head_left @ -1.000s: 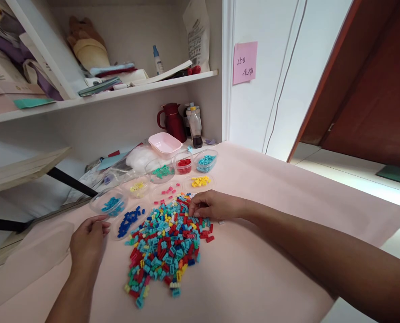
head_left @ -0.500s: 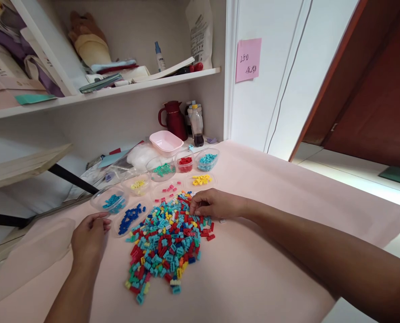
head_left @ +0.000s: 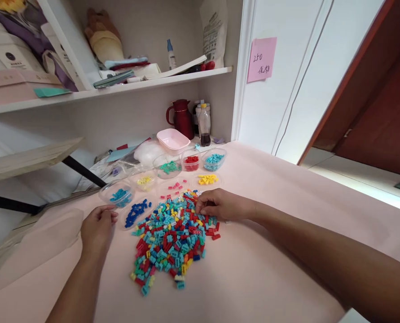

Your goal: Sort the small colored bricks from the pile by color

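Note:
A heap of small mixed-colour bricks lies on the pink table cover. My right hand rests at the heap's far right edge, fingers curled down and pinched among the bricks; what they hold is hidden. My left hand lies on the cover left of the heap, fingers loosely curled, close to a clear dish of dark blue bricks and a clear dish of light blue bricks. Behind the heap stand dishes of yellow, pink, red, green and turquoise bricks.
A pink tub, a dark red jug and bottles stand at the back under a cluttered shelf. A black bar and a wooden board jut in at left. A pink note hangs on the wall.
The view has shifted, so everything sits slightly further right in the picture. Both hands stay in the same places relative to the heap; my right hand's fingers keep working at the bricks.

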The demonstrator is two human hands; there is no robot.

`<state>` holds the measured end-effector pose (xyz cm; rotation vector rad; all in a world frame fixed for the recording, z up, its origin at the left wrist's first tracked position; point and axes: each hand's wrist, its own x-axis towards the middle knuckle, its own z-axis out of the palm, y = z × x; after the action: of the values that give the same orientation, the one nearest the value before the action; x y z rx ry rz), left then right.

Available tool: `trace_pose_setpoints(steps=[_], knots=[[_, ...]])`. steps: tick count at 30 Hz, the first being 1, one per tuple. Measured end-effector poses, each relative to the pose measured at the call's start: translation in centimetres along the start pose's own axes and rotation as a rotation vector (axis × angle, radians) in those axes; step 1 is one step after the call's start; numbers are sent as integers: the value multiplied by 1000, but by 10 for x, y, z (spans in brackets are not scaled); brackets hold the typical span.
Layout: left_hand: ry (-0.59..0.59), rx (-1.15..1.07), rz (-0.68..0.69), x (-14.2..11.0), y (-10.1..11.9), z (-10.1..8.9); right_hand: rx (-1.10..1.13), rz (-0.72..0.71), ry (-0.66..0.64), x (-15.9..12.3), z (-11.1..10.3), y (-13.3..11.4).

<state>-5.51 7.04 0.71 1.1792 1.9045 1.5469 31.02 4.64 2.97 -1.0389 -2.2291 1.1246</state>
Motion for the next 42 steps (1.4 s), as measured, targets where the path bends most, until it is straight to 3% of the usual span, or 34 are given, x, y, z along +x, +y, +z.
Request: trace_pose_setpoints(steps=[42], knots=[[-5, -3, 3, 0, 0, 2, -164, -67, 14, 0, 1, -2]])
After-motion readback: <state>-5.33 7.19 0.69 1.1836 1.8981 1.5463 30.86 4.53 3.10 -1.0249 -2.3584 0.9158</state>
